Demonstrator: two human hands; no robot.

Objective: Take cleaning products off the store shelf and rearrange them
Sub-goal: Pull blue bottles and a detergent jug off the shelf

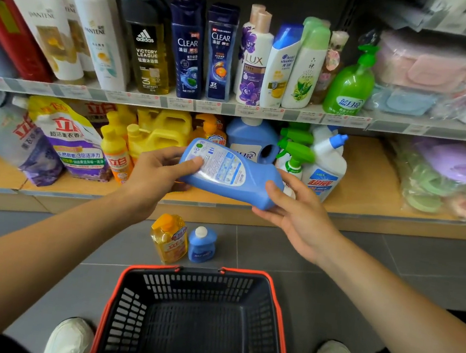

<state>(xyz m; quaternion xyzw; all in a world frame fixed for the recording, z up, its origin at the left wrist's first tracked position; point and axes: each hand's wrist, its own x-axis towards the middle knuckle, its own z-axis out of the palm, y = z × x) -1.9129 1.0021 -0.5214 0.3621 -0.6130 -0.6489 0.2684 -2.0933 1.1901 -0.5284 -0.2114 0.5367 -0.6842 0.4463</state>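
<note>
Both hands held one thing: a blue plastic detergent bottle with a pale printed label (226, 172), turned on its side in the air in front of the lower wooden shelf (368, 197). The left hand (150, 178) was closed round the bottle's upper end, thumb pressed on the label and fingers wrapped behind. The right hand (294, 209) was half open and cupped under the bottle's base, palm up, thumb resting on the side, bearing the weight more than clamping it.

Beyond the hands, on the lower shelf, stood a larger blue handled jug (252, 140); beyond the left hand were yellow plastic jugs (158, 133), and beyond the right hand white spray bottles with green triggers (295, 154). Below the hands, on the grey tiled floor (332, 263), a yellow-orange dish soap bottle (169, 238) and a small blue bottle with a white cap (202, 245) stood just beside each other. Nearer the person than these sat a black plastic basket with a red rim (195, 317), with nothing visible in it.

The step in hand looked like taking stock off the shelf, the bottle already clear of it. The next move would likely be lowering it beside the two floor bottles or into the basket, which calls for righting it first and keeping the base supported.
</note>
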